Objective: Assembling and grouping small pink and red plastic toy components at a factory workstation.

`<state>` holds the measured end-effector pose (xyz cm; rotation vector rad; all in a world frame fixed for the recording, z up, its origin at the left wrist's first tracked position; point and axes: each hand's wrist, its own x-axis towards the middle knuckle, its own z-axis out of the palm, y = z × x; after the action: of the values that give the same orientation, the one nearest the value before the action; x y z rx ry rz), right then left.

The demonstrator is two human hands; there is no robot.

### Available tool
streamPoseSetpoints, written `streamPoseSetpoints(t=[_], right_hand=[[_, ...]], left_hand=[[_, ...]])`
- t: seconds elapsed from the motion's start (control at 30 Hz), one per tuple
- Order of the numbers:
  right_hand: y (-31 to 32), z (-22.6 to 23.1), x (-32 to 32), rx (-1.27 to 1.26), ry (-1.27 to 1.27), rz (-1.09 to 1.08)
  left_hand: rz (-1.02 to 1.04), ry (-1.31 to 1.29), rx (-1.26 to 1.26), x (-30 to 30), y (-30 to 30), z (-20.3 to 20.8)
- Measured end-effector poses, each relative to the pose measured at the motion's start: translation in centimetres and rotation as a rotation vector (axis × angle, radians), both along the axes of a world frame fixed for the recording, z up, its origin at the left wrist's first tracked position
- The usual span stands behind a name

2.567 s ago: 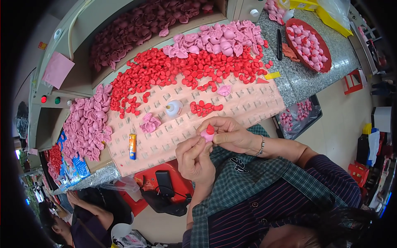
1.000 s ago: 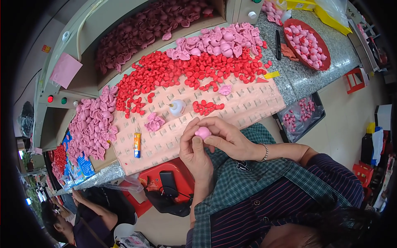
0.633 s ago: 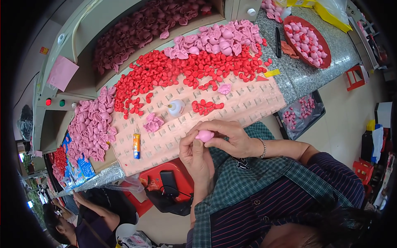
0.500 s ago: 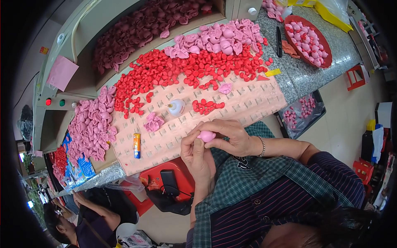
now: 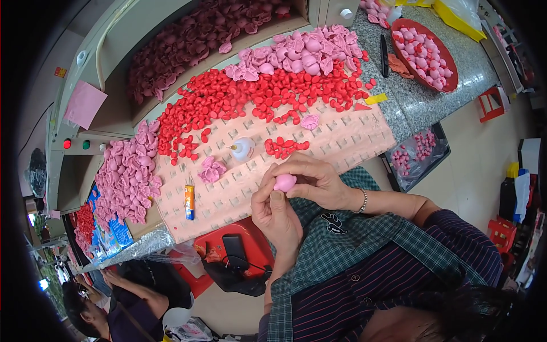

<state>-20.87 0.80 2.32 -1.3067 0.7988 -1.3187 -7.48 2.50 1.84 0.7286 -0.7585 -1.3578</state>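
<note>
Between my two hands is a small rounded pink piece (image 5: 285,182), of the same pink as the molded pieces on the table. My left hand (image 5: 276,208) pinches it from the left with the thumb below. My right hand (image 5: 319,182) grips its other side, fingers curled over the top and thumb underneath. Just beyond my hands a small group of red oval pieces (image 5: 285,147) lies on the pink patterned sheet (image 5: 245,194). A white squeeze bottle with a thin tip (image 5: 243,149) stands left of them. Near it are a few pink cup-shaped pieces (image 5: 211,170).
Red pieces (image 5: 228,97) and pink pieces (image 5: 128,176) are heaped along the back and left. An orange-and-blue tube (image 5: 189,202) lies at the left. A red bowl (image 5: 454,85) holds pink-and-red pieces, beside a black pen-like tool (image 5: 384,57). Another person (image 5: 125,302) sits lower left.
Both hands have shifted very slightly, and the pink piece has turned a little between my fingers. The things on the table lie as before.
</note>
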Motion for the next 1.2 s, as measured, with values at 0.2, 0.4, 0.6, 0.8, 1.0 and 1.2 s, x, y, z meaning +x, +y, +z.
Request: streamPoseSetpoints(t=[0.2,0.4,0.6,0.8,1.0,1.2], right_hand=[[0.1,-0.5,0.0,-0.171,0.243,-0.146],[-0.9,-0.9,-0.8,-0.418,0.38,-0.24],[-0.6,-0.9,-1.2,-0.47,0.491,-0.221],[-0.7,-1.2,-1.2,-0.468,0.503,-0.202],[-0.9,-1.1,-1.5,-0.359,0.253,-0.143],[-0.7,-1.2,-1.4,-0.25,0.086,-0.128]], left_hand=[[-0.031,0.056,0.046,0.2,0.2,-0.2],[-0.137,0.18,0.178,0.0,0.1,0.9],[-0.163,0.164,0.175,0.3,0.4,-0.1],[-0.154,0.208,0.193,0.3,0.6,-0.5],[-0.257,0.358,0.285,-0.4,-0.1,-0.6],[-0.384,0.559,0.318,-0.3,-0.5,-0.9]])
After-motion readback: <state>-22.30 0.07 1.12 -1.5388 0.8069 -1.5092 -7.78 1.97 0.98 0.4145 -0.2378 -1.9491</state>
